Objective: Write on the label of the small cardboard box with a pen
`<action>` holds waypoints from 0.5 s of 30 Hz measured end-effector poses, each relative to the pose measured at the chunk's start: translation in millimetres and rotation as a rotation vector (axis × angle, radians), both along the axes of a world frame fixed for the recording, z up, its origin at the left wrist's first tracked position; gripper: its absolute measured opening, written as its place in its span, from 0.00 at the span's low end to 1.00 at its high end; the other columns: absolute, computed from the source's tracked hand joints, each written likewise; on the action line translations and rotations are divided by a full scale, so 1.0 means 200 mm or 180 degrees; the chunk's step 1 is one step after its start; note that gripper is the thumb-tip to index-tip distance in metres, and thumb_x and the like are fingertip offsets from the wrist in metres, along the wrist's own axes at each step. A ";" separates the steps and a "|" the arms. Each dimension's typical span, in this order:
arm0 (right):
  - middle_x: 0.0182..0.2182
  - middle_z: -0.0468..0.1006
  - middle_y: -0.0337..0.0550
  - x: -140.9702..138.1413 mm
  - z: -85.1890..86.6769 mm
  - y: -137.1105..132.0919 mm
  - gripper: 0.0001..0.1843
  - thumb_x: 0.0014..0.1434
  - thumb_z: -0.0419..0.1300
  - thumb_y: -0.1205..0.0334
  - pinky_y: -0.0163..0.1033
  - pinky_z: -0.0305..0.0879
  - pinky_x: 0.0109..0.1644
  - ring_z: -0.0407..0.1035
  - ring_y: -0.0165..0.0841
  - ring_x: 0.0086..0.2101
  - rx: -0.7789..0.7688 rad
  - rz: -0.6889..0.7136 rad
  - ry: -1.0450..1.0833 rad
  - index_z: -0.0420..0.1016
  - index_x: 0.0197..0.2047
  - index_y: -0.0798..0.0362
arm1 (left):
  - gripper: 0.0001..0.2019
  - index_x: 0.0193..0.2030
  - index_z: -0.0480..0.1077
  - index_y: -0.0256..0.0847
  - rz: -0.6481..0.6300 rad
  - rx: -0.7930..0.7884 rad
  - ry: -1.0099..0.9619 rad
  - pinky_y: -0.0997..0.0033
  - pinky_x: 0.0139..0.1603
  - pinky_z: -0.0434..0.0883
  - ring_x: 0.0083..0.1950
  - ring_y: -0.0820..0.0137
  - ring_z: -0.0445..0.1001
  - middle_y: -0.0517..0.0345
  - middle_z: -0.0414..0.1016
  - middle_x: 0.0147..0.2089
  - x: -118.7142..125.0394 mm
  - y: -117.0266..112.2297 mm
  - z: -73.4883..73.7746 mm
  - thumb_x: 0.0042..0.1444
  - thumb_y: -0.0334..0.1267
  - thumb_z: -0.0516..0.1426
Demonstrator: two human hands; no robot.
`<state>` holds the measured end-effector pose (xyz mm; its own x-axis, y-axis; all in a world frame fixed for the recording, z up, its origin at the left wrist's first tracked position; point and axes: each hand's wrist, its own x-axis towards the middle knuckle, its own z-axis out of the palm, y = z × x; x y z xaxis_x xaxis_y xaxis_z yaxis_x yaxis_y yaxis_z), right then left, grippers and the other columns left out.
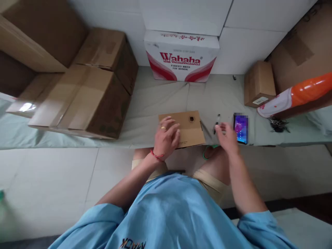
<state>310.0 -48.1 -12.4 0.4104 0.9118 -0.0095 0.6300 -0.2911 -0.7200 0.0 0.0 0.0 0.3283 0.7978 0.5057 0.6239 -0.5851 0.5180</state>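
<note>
A flat brown cardboard box point(190, 133) with a small round hole near its far right corner lies at the table's front edge. My left hand point(166, 135) rests on the left part of the box, palm down with its fingers stretched out over it. To the right of the box lies a slim black and clear pen point(217, 123). The fingertips of my right hand point(227, 136) are at the pen, loosely bent and somewhat apart; whether they touch it is hard to tell. Just right of that hand is a phone point(241, 128) with a lit screen.
Cardboard boxes point(77, 100) are stacked at the left. A white and red Wahaha carton point(181, 57) stands against the wall. On the right are a small box point(259, 83), an orange and white roll-shaped package point(298, 93) and keys point(278, 124). A pale cloth point(145, 103) covers the table.
</note>
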 end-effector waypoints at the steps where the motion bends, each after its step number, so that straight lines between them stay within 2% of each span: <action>1: 0.53 0.81 0.65 -0.08 -0.01 0.01 0.41 0.66 0.51 0.26 0.62 0.73 0.63 0.77 0.52 0.53 -0.0038 0.0230 0.0216 0.76 0.59 0.55 | 0.12 0.56 0.79 0.42 0.0326 0.0027 -0.0115 0.43 0.76 0.69 0.74 0.52 0.71 0.44 0.77 0.62 -0.02 -0.01 -0.01 0.72 0.38 0.57; 3: 0.50 0.83 0.61 -0.22 -0.04 0.04 0.37 0.66 0.54 0.26 0.59 0.73 0.65 0.78 0.51 0.54 -0.0064 0.0463 0.0417 0.80 0.53 0.52 | 0.15 0.59 0.77 0.41 0.0965 -0.0160 -0.0271 0.40 0.77 0.68 0.74 0.50 0.70 0.41 0.74 0.65 -0.08 -0.03 -0.03 0.70 0.40 0.59; 5: 0.52 0.83 0.60 -0.33 -0.07 0.06 0.33 0.63 0.60 0.28 0.58 0.73 0.66 0.77 0.51 0.57 -0.0038 0.0531 0.0460 0.81 0.50 0.50 | 0.19 0.63 0.75 0.40 0.1271 -0.0734 -0.0391 0.40 0.73 0.72 0.70 0.49 0.74 0.38 0.76 0.65 -0.14 -0.04 -0.06 0.69 0.43 0.60; 8: 0.56 0.83 0.57 -0.45 -0.07 0.06 0.30 0.60 0.67 0.34 0.57 0.76 0.62 0.78 0.48 0.57 0.0010 0.0518 0.0899 0.79 0.54 0.49 | 0.27 0.70 0.70 0.41 0.1095 -0.1474 -0.0485 0.43 0.68 0.78 0.65 0.49 0.79 0.38 0.78 0.64 -0.20 -0.08 -0.09 0.67 0.46 0.61; 10: 0.56 0.84 0.54 -0.49 -0.04 0.04 0.33 0.57 0.71 0.38 0.54 0.80 0.55 0.79 0.46 0.54 -0.0002 0.0396 0.1710 0.76 0.59 0.48 | 0.33 0.75 0.65 0.41 0.0902 -0.1478 -0.0561 0.44 0.72 0.75 0.69 0.49 0.77 0.39 0.75 0.69 -0.23 -0.12 -0.08 0.65 0.46 0.62; 12: 0.54 0.85 0.51 -0.51 0.01 0.00 0.36 0.53 0.74 0.41 0.45 0.80 0.41 0.81 0.44 0.49 -0.0223 0.0264 0.2638 0.74 0.61 0.46 | 0.35 0.77 0.62 0.43 0.0742 -0.1369 -0.0680 0.44 0.75 0.73 0.72 0.50 0.74 0.40 0.72 0.72 -0.23 -0.15 -0.05 0.65 0.45 0.63; 14: 0.51 0.86 0.49 -0.49 0.07 -0.04 0.37 0.48 0.77 0.44 0.34 0.67 0.27 0.79 0.39 0.40 -0.0567 0.0255 0.3176 0.75 0.58 0.46 | 0.34 0.76 0.63 0.45 0.0578 -0.1336 -0.0800 0.46 0.74 0.74 0.71 0.52 0.75 0.43 0.73 0.71 -0.23 -0.15 -0.03 0.66 0.46 0.63; 15: 0.48 0.86 0.47 -0.46 0.10 -0.05 0.36 0.45 0.78 0.46 0.31 0.58 0.23 0.77 0.36 0.36 -0.0674 0.0258 0.3282 0.75 0.56 0.47 | 0.32 0.75 0.63 0.46 0.0519 -0.1325 -0.0856 0.46 0.73 0.74 0.71 0.52 0.76 0.43 0.74 0.71 -0.22 -0.14 -0.04 0.67 0.47 0.63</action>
<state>217.9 -58.7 7.2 0.0511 0.8751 -0.4813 -0.2349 -0.4579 -0.8574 -44.7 -28.0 -7.1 0.0851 0.9792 0.1841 0.5028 -0.2017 0.8405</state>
